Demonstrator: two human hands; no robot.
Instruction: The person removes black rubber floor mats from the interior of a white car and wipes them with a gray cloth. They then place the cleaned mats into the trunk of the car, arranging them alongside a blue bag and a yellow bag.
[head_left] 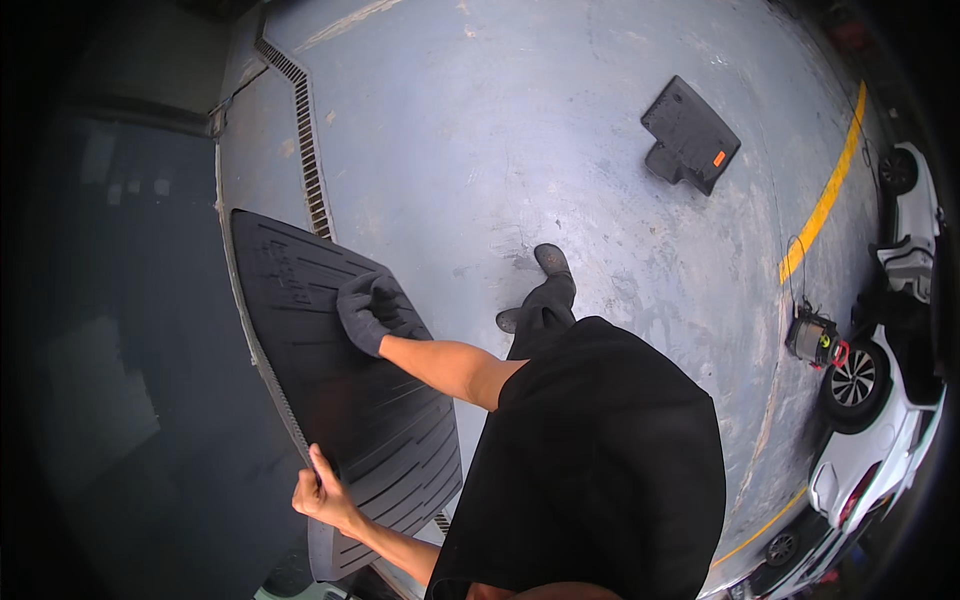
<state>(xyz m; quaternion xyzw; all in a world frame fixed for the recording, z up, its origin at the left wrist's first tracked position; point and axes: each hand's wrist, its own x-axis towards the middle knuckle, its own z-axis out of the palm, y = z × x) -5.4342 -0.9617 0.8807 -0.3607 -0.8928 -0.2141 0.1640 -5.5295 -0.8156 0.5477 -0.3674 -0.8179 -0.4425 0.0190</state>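
Note:
A large black ribbed rubber car mat (330, 370) stands tilted at the left, against a dark wall-like surface. My left hand (322, 495) is bare and closed on the mat's lower left edge, thumb up along the rim. Farther up, my right hand (372, 308), in a dark grey glove, rests on the mat's ribbed face near its right edge. Its fingers are curled around a dark gap, and what they hold, if anything, cannot be made out.
A smaller black mat (695, 135) with an orange tag lies on the grey floor (500, 120). A metal drain grate (310, 160) runs beside the large mat. At right are a yellow line (825, 205), a small machine with red cables (815, 338) and white cars (865, 440).

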